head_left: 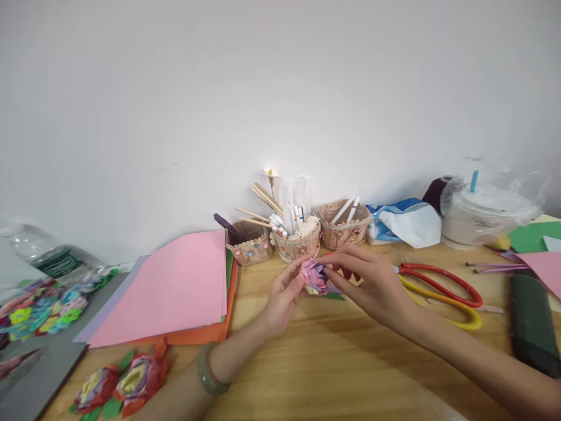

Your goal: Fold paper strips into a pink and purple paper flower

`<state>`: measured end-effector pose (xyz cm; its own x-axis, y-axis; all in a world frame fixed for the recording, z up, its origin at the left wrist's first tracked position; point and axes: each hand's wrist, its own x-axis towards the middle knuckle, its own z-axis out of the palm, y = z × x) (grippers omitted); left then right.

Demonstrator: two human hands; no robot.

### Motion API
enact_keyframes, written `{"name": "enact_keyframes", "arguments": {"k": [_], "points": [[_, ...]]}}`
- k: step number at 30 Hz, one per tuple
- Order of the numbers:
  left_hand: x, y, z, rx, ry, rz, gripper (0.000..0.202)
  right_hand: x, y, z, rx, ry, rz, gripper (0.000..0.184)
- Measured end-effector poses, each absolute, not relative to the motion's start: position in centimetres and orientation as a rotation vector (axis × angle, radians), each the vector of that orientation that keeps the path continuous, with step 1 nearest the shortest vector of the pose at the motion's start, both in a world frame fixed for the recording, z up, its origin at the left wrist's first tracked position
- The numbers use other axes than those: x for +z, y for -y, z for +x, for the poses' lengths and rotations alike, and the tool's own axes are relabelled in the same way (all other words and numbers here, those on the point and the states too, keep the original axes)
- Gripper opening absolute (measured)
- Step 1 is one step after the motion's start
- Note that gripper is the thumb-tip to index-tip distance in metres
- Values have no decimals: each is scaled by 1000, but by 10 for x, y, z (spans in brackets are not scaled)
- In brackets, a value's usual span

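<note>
A crumpled pink and purple paper flower, with a bit of pale yellow low on it, is between my two hands above the wooden table. My left hand grips it from the left, thumb at the front. On its right side, the fingertips of my right hand pinch the purple edge. Some red and green paper shows partly behind and below my right fingers, mostly hidden. Two finished-looking paper flowers in red, purple and yellow with green leaves lie at the lower left.
Coloured paper sheets are stacked on the left, beside crocheted flowers and a plastic bottle. Decorated baskets with sticks and pens stand along the wall. Red and yellow scissors, tissues, a lidded cup and a dark case are right.
</note>
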<state>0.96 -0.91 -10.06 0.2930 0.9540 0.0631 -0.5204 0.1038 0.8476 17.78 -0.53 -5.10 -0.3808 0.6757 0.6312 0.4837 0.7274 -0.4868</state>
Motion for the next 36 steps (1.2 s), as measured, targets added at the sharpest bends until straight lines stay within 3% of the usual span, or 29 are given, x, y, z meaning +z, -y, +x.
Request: {"name": "enact_keyframes", "arguments": {"k": [9, 27, 36], "points": [[-101, 9, 8, 1219, -600, 1044, 39, -55, 8, 178, -73, 2095, -845, 10], [-104, 10, 10, 1297, -529, 1138, 46, -39, 11, 173, 522, 2029, -1080, 10], [-104, 9, 8, 1329, -585, 1209, 46, -45, 13, 177, 286, 2069, -1052, 11]]}}
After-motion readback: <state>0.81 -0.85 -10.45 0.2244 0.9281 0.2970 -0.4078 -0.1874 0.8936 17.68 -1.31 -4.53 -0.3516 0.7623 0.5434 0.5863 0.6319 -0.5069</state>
